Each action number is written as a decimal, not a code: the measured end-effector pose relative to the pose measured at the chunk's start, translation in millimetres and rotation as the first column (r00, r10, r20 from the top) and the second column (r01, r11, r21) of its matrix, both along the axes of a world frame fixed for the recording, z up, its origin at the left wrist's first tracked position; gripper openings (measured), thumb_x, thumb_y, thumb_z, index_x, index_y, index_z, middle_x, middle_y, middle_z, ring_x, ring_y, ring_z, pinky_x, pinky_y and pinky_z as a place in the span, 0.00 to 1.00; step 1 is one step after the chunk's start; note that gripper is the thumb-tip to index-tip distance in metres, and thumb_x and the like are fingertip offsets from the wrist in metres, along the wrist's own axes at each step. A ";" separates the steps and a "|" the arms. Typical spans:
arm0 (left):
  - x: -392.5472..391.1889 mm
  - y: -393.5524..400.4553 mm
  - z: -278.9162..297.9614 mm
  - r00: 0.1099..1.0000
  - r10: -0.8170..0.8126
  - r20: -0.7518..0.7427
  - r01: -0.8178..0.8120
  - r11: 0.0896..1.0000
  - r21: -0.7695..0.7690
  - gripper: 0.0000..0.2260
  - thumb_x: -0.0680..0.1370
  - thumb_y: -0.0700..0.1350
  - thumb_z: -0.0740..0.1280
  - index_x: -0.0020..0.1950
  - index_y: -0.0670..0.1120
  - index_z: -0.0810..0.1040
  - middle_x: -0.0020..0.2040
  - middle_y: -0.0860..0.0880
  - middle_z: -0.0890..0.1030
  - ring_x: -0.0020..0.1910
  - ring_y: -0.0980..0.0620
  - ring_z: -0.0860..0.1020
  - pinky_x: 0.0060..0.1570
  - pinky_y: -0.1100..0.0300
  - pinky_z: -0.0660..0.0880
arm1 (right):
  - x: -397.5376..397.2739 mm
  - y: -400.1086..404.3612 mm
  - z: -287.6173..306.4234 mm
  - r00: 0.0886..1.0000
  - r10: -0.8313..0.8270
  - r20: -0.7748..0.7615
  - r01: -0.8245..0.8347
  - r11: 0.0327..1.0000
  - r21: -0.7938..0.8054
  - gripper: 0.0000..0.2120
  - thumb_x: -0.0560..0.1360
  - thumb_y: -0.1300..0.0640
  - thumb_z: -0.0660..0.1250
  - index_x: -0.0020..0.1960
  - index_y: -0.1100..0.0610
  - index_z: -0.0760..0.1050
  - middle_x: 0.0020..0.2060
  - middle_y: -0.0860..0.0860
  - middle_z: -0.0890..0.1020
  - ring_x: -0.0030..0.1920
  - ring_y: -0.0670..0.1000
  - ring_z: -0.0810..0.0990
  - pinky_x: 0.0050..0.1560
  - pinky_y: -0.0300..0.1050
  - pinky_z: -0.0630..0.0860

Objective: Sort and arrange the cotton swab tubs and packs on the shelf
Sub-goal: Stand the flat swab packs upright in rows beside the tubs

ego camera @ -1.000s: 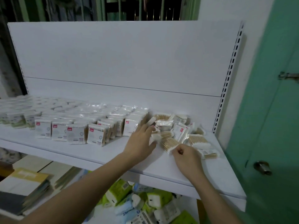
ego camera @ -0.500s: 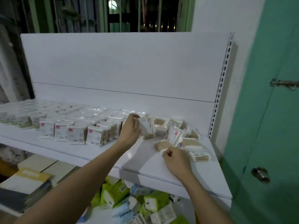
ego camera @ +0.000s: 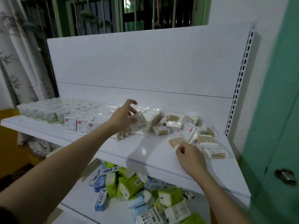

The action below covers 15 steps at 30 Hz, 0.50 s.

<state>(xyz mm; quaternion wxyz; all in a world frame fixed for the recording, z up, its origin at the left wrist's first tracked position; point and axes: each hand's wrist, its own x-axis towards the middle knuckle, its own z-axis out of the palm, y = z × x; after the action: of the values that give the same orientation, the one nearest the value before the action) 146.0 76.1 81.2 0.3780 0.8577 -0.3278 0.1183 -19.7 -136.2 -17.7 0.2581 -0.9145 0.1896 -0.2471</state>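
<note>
Since a second ago: your left hand (ego camera: 124, 117) has gone from resting flat by the loose heap to holding a pack (ego camera: 140, 121) up at the right end of the standing rows (ego camera: 84, 125); your right hand (ego camera: 190, 155) has barely shifted.
Left hand: fingers spread and curled about the pack, index lifted free above it.
Right hand: fingertips pinched on the near corner of a bare-stick pack (ego camera: 177, 141) lying flat on the shelf (ego camera: 161, 160).
How it handles: light, thin film over stiff wooden sticks; the film looks slippery and crinkly (it probably slides on the glossy shelf), so take each pack by its short edges, across the sticks, not by loose film.
Where the packs are: tidy rows at left and centre, a jumbled heap (ego camera: 192, 131) at right near the slotted upright (ego camera: 239, 81).
Count, loose packs: about ten in the heap; overlaps hide some.
Count, rows: three labelled fronts show clearly beside your arm; many more behind, too blurred to count.
Below: green and blue packets (ego camera: 145, 194) piled on the lower shelf.
</note>
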 end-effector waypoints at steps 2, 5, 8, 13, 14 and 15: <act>7.7 3.2 0.1 0.998 -0.029 0.060 0.022 0.992 0.126 0.16 0.75 0.38 0.71 0.60 0.50 0.75 0.49 0.56 0.78 0.50 0.50 0.76 0.47 0.57 0.75 | -0.3 3.1 0.8 1.000 0.012 0.000 -0.012 1.000 0.001 0.14 0.79 0.55 0.61 0.35 0.52 0.67 0.30 0.48 0.74 0.34 0.49 0.73 0.34 0.46 0.67; 14.8 0.6 -2.9 0.994 -0.082 0.065 0.070 0.981 0.182 0.12 0.75 0.37 0.70 0.56 0.49 0.79 0.49 0.56 0.77 0.49 0.50 0.76 0.49 0.57 0.75 | 2.4 -0.6 2.1 1.000 -0.017 0.015 0.017 0.999 0.031 0.12 0.80 0.54 0.62 0.38 0.52 0.71 0.30 0.48 0.75 0.34 0.50 0.74 0.34 0.46 0.68; 27.3 -8.9 -8.4 0.989 -0.111 0.095 0.077 0.950 0.302 0.14 0.75 0.36 0.70 0.59 0.49 0.80 0.52 0.52 0.77 0.50 0.50 0.76 0.51 0.56 0.74 | 2.3 -7.3 3.6 0.993 -0.081 -0.082 0.071 0.990 -0.123 0.12 0.81 0.51 0.60 0.39 0.53 0.72 0.32 0.47 0.77 0.34 0.48 0.75 0.32 0.44 0.68; 53.6 -32.1 -18.3 0.968 -0.182 0.173 0.069 0.855 0.514 0.17 0.75 0.36 0.68 0.62 0.51 0.79 0.55 0.53 0.78 0.55 0.49 0.76 0.51 0.56 0.73 | 1.7 -8.9 1.0 0.987 -0.109 -0.118 0.081 0.971 -0.225 0.16 0.81 0.50 0.59 0.35 0.51 0.65 0.30 0.48 0.75 0.31 0.46 0.72 0.28 0.43 0.63; 59.6 -36.3 -19.3 0.966 -0.185 0.181 0.066 0.851 0.521 0.17 0.76 0.36 0.68 0.62 0.51 0.79 0.57 0.52 0.79 0.56 0.49 0.76 0.51 0.57 0.73 | 2.4 -8.9 -0.2 0.988 -0.110 -0.111 0.083 0.971 -0.223 0.16 0.80 0.50 0.60 0.35 0.51 0.65 0.30 0.48 0.75 0.31 0.46 0.72 0.28 0.42 0.63; 65.6 -40.2 -19.9 0.963 -0.193 0.186 0.071 0.853 0.517 0.18 0.76 0.35 0.67 0.62 0.51 0.79 0.57 0.52 0.79 0.56 0.49 0.76 0.51 0.58 0.72 | 2.9 -9.0 -1.0 0.989 -0.110 -0.099 0.087 0.973 -0.216 0.15 0.80 0.50 0.60 0.35 0.51 0.66 0.30 0.48 0.75 0.32 0.46 0.73 0.29 0.42 0.64</act>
<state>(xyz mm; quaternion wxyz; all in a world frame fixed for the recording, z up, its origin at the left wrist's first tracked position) 211.6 36.0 61.2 0.1061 0.8822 -0.4475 0.1007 -16.9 -145.1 -18.7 0.1362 -0.9384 0.2214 -0.2275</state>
